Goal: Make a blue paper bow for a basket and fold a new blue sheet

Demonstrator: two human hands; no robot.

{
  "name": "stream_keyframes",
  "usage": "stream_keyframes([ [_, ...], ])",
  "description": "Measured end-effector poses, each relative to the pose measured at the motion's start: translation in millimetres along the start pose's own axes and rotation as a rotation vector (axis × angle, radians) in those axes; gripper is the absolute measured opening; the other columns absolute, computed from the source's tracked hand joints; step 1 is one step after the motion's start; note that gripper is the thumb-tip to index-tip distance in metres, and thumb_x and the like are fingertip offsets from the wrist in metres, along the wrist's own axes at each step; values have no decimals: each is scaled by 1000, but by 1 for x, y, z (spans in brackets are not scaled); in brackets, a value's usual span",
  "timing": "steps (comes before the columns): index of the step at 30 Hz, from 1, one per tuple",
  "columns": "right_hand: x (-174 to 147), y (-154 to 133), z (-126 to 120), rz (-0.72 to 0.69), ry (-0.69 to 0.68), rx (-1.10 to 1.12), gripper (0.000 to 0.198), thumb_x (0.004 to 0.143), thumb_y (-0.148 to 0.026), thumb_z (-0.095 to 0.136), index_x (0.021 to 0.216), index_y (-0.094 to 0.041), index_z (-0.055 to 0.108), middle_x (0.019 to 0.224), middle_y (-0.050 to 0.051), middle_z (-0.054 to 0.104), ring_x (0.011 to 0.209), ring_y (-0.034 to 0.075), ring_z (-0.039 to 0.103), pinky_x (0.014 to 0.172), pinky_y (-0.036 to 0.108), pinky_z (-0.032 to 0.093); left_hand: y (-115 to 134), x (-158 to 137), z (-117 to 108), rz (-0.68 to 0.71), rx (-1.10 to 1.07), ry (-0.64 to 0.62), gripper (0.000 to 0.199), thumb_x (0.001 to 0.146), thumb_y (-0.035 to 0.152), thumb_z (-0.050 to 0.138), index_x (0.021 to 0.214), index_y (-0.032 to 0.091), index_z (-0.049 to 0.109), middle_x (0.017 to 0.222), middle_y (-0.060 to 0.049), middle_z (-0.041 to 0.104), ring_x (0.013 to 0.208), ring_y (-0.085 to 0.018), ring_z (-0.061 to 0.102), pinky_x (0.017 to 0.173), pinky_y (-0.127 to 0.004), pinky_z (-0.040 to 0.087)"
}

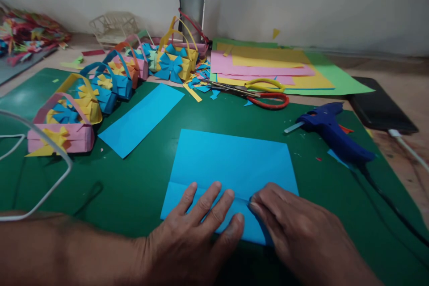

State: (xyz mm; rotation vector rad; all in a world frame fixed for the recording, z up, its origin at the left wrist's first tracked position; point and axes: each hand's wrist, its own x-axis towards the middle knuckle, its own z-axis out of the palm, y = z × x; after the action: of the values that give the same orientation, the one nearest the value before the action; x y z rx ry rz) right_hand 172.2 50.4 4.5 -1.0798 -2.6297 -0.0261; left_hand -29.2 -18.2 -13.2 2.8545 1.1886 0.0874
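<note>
A sheet of blue paper (231,156) lies in front of me on the green mat, with a crease running across its lower part. My left hand (208,223) rests flat on the near part of the sheet, fingers spread. At the crease, toward the right, my right hand (295,223) has its thumb and forefinger pinched together on the paper; its other fingers are curled and partly hidden. A narrower blue paper strip (142,118) lies apart, beyond and left of the sheet.
Small paper baskets (60,136) line the left. Scissors (261,91) lie beyond the sheet, near stacked coloured paper (268,65). A blue glue gun (331,129) and a phone (382,105) are at the right. A white cable (67,170) loops at the left; a bottle (192,0) stands behind.
</note>
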Motion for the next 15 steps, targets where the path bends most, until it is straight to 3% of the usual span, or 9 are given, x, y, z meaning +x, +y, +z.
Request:
stream_keyframes([
  [11,1,-2,-4,54,-33,36,36,94,-23,33,63,-21,51,56,0,55,44,12,52,44,25,30,-1,0,2,23,-9,14,86,79,73,38,141,14,30,148,-20,26,134,-41,22,97,-56,34],
  [15,-3,-1,-14,125,-134,81,28,91,-22,40,66,-21,54,60,1,58,49,13,55,47,25,33,0,0,1,13,-21,17,86,78,74,39,139,14,34,147,-20,30,133,-42,26,94,-57,37],
])
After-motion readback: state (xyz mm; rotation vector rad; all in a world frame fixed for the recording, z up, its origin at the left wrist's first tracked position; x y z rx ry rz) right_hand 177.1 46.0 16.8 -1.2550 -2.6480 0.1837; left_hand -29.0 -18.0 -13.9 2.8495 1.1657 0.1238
